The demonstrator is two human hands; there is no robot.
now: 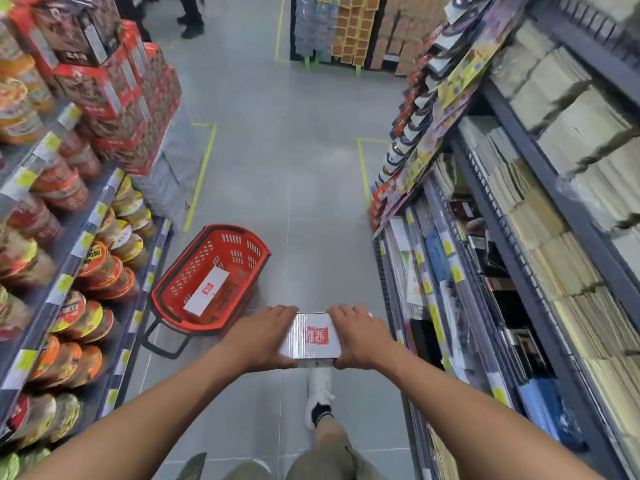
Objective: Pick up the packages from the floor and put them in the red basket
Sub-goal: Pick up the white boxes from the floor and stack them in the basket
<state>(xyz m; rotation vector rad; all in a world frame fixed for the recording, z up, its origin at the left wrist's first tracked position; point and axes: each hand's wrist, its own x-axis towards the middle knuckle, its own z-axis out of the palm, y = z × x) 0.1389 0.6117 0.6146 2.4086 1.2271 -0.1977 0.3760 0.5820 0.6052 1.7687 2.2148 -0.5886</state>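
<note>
The left hand and right hand grip a box by its two ends, fingers curled over its far edge. It is held off the floor, just right of the basket. A second box lies inside the basket

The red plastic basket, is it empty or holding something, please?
Not empty: one white box lies inside the red plastic basket; left hand and right hand hold a second box outside.
</note>
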